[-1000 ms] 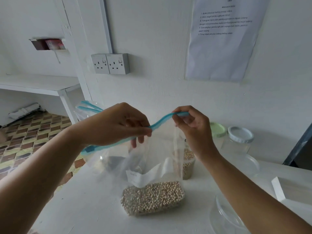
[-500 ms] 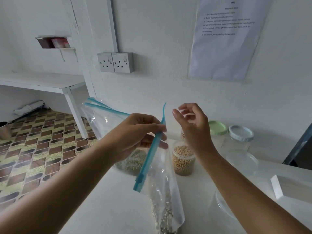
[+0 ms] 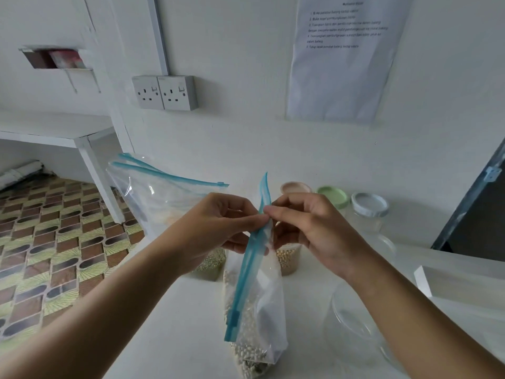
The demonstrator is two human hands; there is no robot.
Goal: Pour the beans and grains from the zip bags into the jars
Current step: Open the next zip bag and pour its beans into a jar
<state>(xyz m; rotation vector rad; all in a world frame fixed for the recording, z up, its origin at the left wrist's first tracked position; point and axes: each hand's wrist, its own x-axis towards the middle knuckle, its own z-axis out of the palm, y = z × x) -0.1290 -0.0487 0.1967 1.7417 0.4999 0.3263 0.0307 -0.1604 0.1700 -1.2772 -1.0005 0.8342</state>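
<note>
Left hand (image 3: 218,228): raised, pinches the zip strip (image 3: 247,283).
Right hand (image 3: 308,228): opposite, pinches the same strip.
Bag (image 3: 266,310): edge-on below both hands, over desk (image 3: 177,324), beans inside.
Hidden: jars (image 3: 288,262) behind hands, mostly covered.

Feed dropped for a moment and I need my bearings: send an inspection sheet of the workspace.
Surface: white table.
Job's things: zip bag of pale beans, held upright; spare bags behind; bean jar; grain jar; clear empty jar; jars with peach lid, green lid, white lid.
Clutter: white tray, right.
Hands: left hand and right hand both pinch the bag's blue strip.
Cables: nothing seen.
Surroundings: wall socket, printed sheet, tiled floor.
</note>
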